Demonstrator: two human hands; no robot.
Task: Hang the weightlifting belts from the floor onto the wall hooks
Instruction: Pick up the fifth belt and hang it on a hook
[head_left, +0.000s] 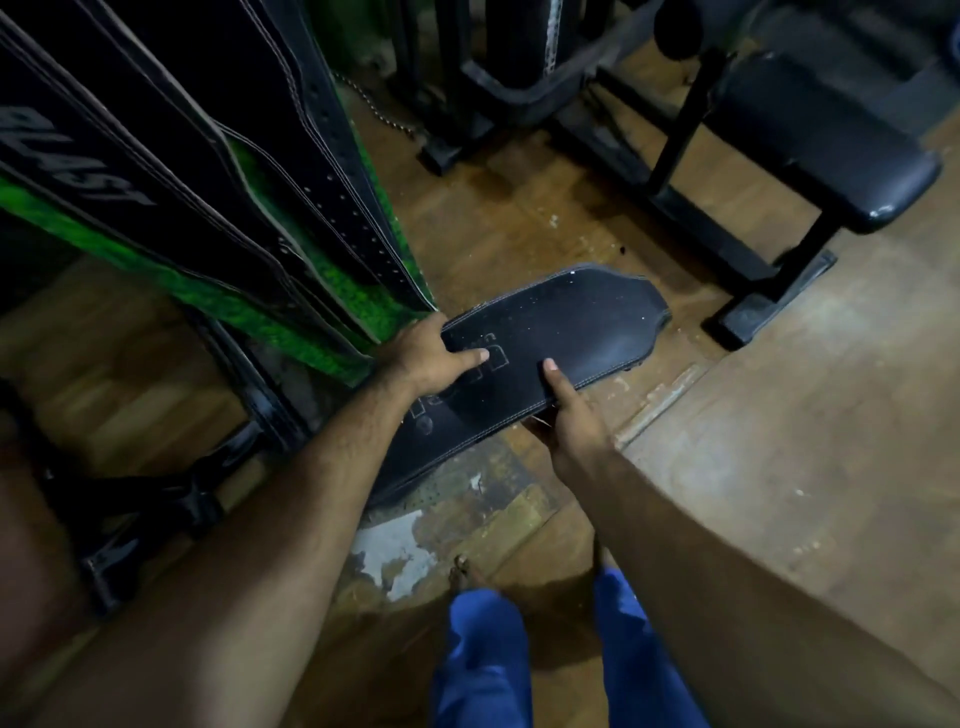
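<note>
A wide black leather weightlifting belt (561, 327) with light stitching is held above the wooden floor at the centre of the head view. My left hand (426, 353) grips its left edge, thumb on top. Gripping the near edge is my right hand (566, 415), with its thumb pressed on the belt's face. The belt's narrow strap end (436, 467) trails down toward my legs. Several black belts (311, 156) hang at the upper left against a green and black wall; their hooks are out of view.
A black padded bench (810, 140) on a steel frame stands at the upper right. Machine bases (498, 104) sit behind the belt. A dark metal stand (156, 499) is at the lower left. Worn wooden floor (805, 415) spreads to the right. My blue trouser legs (483, 665) are below.
</note>
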